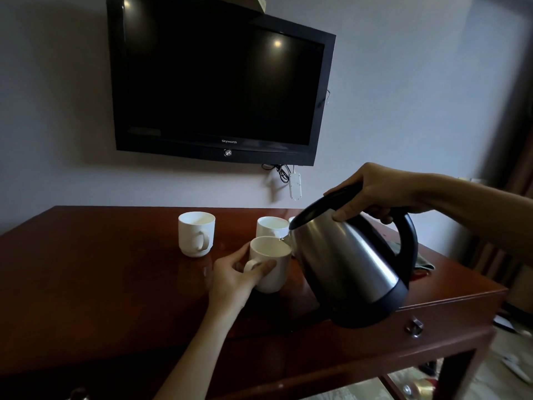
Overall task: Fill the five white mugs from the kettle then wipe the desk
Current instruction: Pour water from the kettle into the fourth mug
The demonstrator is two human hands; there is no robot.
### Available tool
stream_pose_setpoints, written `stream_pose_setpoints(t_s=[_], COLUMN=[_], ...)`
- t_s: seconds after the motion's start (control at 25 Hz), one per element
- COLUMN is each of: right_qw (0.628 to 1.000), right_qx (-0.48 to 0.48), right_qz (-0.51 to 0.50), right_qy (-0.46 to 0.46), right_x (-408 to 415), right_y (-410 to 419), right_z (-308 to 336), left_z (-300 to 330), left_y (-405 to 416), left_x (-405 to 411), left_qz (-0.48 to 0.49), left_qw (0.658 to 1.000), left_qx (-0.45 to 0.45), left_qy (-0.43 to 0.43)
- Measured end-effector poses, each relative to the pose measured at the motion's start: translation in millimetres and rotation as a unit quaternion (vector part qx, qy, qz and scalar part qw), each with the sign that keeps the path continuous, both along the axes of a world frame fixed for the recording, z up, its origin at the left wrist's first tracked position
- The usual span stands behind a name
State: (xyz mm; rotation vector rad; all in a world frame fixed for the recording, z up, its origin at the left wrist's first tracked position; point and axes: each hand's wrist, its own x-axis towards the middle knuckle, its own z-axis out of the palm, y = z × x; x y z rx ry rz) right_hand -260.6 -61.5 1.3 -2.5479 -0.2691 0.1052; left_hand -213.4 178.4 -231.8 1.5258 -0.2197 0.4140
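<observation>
Stainless electric kettle [350, 264] — tilted, spout at rim of nearest white mug [271, 264]; right hand [375, 194] grips its black handle. Left hand [233, 272] holds that mug's handle on wooden desk [101, 278]. Two more mugs [196, 233] [272, 226] behind — upright.

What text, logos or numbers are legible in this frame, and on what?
"Skyworth": on the lower bezel of the wall-mounted television, white letters at the centre.
The round emblem just below that word: a mark, not legible.
The box on top of the television: any print is too small to read.
The kettle, the mugs and the white power strip: no readable text.
</observation>
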Motion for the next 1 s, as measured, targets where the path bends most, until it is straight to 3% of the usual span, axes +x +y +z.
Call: stream_pose_setpoints(t_s=[1.0], right_qw=[0.984], right_qx=[-0.141], right_qz=[0.102], right_qy=[-0.032], right_x=[7.5], right_y=[19.4], right_z=[21.5], left_z=[-0.6], left_y=[-0.5], left_x=[-1.8], left_qz=[0.006], left_qw=[1.0], left_qx=[-0.004], left_qy=[0.001])
